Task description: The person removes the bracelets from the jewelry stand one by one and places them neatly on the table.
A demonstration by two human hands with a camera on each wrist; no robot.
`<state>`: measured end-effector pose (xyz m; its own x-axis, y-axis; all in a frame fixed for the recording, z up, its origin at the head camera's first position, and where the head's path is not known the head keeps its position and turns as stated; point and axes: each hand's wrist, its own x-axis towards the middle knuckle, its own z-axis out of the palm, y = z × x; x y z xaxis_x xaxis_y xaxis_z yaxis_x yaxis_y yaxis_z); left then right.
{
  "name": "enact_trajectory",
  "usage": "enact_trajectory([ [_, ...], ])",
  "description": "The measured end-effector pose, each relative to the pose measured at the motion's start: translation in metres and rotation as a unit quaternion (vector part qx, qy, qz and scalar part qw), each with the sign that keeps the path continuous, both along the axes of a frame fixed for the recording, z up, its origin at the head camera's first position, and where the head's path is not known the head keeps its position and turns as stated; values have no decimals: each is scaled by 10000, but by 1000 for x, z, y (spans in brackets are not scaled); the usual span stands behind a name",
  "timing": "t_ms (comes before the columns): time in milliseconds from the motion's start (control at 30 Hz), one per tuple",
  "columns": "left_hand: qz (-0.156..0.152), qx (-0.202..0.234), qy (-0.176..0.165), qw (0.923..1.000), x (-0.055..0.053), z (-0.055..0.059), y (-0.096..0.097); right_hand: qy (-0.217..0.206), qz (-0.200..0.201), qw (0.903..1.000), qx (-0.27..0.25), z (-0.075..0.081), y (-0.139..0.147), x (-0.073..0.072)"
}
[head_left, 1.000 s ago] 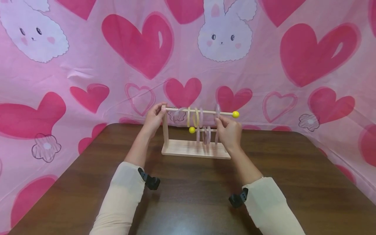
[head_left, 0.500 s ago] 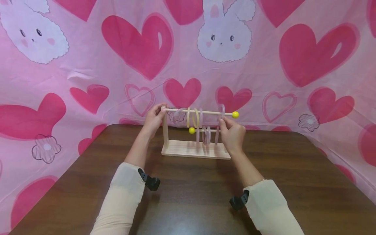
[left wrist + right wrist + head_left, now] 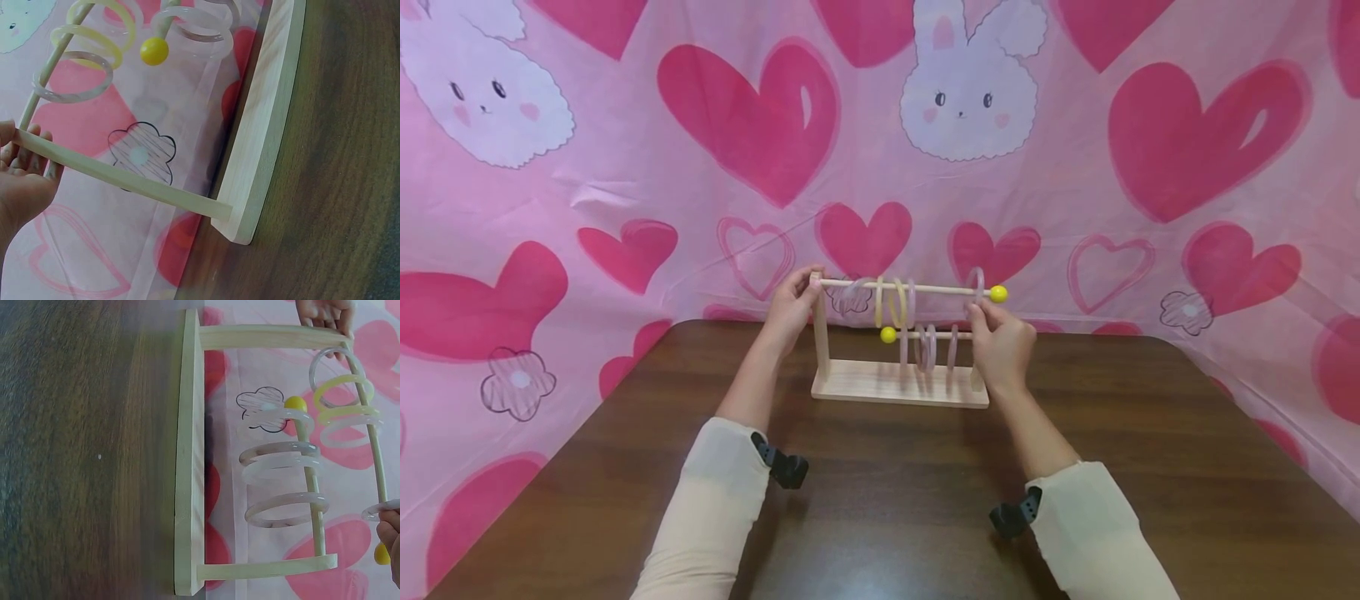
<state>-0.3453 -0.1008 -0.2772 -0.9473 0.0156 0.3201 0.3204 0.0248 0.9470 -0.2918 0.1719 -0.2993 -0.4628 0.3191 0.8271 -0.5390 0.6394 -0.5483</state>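
Note:
A wooden bangle rack (image 3: 880, 385) with two rods stands on the table. My left hand (image 3: 790, 315) grips the top of its left upright (image 3: 125, 178), thumb in front. Near the right end of the upper rod (image 3: 940, 290), my right hand (image 3: 1006, 348) pinches a translucent pale bangle (image 3: 372, 513) that encircles the rod, close to the yellow end ball (image 3: 997, 294). Farther left on that rod hang two yellow bangles (image 3: 347, 413) and pale ones, including a greyish bangle (image 3: 74, 98). Several pale bangles (image 3: 284, 519) hang from the lower rod (image 3: 317, 534).
The brown wooden table (image 3: 880, 500) extends around the rack. Behind it hangs a pink cloth (image 3: 880, 175) with hearts and rabbits. A second yellow ball (image 3: 889, 335) caps the lower rod's left end. Each sleeve carries a small black camera (image 3: 790, 472).
My right hand has slid the pinched bangle rightward along the upper rod, toward the yellow ball. My left hand stays on the upright.

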Motion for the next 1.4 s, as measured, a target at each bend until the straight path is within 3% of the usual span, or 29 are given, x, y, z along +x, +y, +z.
enact_trajectory([
  [1400,-103,207,216,9995,-1,-1,1,66,-891,9960,-97,2,27,7],
])
